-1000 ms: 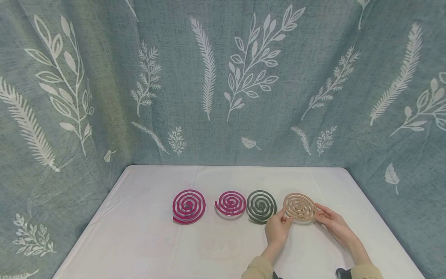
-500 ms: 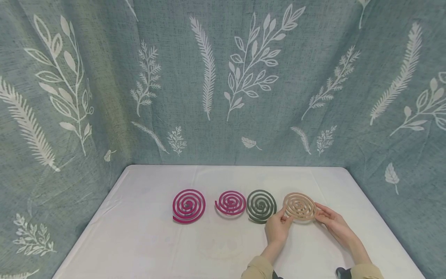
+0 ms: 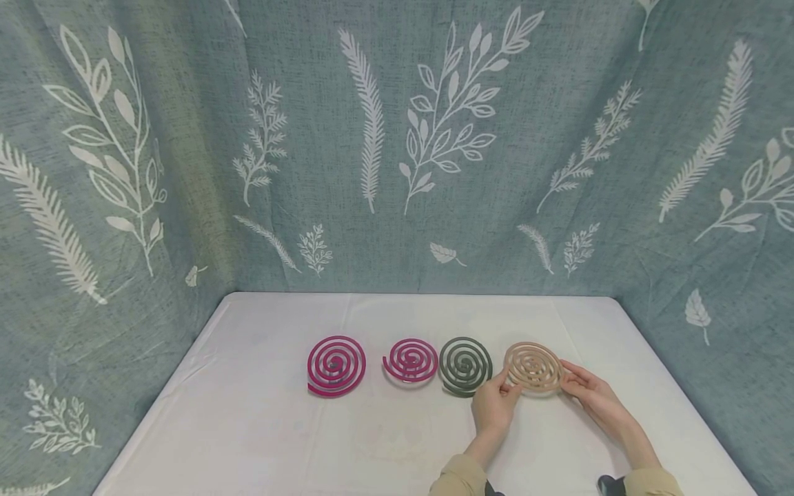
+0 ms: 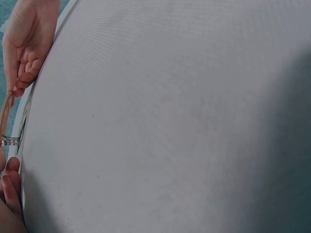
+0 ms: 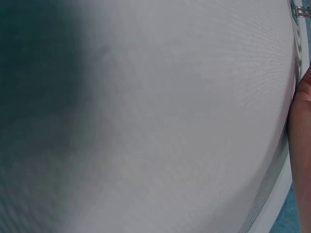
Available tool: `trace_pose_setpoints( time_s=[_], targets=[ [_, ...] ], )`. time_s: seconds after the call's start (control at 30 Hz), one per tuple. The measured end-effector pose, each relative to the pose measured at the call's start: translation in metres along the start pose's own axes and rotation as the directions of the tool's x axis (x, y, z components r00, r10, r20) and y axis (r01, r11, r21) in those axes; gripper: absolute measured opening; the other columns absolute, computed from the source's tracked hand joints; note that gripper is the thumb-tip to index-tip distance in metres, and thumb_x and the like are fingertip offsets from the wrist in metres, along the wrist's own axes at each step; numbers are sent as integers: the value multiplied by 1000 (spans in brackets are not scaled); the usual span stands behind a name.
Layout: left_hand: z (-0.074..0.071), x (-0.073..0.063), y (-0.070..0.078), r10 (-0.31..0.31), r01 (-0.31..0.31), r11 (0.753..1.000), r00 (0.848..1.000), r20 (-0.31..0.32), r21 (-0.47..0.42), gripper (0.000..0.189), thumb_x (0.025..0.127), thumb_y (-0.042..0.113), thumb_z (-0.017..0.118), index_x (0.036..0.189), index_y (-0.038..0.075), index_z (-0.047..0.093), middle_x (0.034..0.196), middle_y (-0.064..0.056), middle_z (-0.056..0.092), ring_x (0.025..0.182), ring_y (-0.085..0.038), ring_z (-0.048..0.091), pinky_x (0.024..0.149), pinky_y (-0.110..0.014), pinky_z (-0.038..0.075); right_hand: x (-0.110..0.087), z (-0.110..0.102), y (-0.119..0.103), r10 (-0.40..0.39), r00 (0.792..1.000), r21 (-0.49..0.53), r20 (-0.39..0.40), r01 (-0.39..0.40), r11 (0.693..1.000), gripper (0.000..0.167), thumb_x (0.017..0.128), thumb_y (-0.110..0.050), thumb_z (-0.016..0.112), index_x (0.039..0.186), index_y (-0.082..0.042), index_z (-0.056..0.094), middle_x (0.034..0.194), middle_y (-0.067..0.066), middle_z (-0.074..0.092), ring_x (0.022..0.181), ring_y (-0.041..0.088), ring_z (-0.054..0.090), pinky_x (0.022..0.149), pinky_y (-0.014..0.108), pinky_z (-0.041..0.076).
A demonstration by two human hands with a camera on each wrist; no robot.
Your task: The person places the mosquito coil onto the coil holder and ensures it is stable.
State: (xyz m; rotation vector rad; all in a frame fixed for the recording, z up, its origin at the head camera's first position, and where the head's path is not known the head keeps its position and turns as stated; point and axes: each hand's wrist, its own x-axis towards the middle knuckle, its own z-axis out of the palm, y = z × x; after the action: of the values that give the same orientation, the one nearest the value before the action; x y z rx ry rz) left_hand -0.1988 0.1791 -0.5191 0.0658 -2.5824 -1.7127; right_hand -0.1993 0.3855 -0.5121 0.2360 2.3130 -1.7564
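Observation:
A tan mosquito coil [image 3: 533, 368] is held between both hands at the right of the row, seen as a flat spiral in the head view. My left hand [image 3: 494, 408] pinches its left front rim with thumb and fingers. On the opposite side my right hand [image 3: 594, 399] grips the right rim. The left wrist view catches the coil [image 4: 4, 115] edge-on, with a small silvery metal piece [image 4: 9, 141] beneath it. Left of my hands lies a dark green coil [image 3: 465, 366], its lower right edge partly behind my left hand.
Two magenta coils, a smaller one [image 3: 410, 361] beside the green coil and a larger one [image 3: 337, 366] farther left, complete the row on the white-covered table [image 3: 248, 427]. A blue-green curtain [image 3: 397, 138] with white leaf prints encloses the back and sides.

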Motion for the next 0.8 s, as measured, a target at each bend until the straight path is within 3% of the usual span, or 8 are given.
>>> trace_pose_setpoints(
  time_s=[0.8],
  targets=[
    [0,1,-1,1,-1,1000,1000,1,-15,40,81,20,73,120,16,65,63,12,56,51,3,39,49,-13,34,0,1,1,-12,1000,-17,-15,11,1000,70,95,-28,56,149,-2,20,104,-9,52,95,-6,51,86,7,43]
  ],
)
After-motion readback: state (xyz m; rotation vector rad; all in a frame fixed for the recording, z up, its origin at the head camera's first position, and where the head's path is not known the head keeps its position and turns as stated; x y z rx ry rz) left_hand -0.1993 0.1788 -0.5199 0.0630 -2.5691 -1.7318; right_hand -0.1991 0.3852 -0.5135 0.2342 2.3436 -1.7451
